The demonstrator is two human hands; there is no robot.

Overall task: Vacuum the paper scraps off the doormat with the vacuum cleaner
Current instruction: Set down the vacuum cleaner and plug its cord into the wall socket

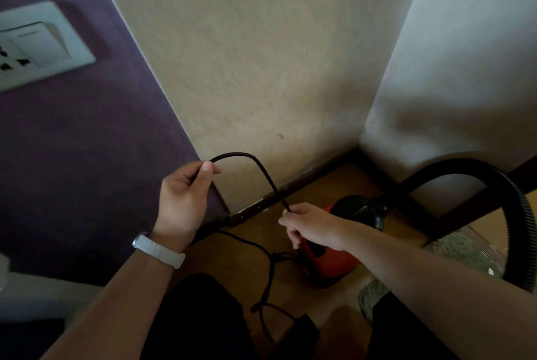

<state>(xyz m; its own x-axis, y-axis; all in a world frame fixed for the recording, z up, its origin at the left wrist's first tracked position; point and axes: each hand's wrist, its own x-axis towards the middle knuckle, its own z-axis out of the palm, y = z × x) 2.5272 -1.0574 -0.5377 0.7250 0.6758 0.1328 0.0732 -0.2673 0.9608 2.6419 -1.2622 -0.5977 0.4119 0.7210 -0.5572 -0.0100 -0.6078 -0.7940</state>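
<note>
Underfoot, a brown wooden floor meeting a dark skirting board in a corner. Ahead, a beige wall; to the left, a purple wall bearing a white socket plate; to the right, a white wall. Low on the right, part of a grey-green doormat on the floor, with one small pale scrap on it. In the corner, standing on the floor, a red vacuum cleaner with a black top and a ribbed black hose arching off right. Held up before the wall, a black power cord: left hand pinching one end of the loop, right hand closed around the other, the rest trailing tangled to the floor. White band on the left wrist.
</note>
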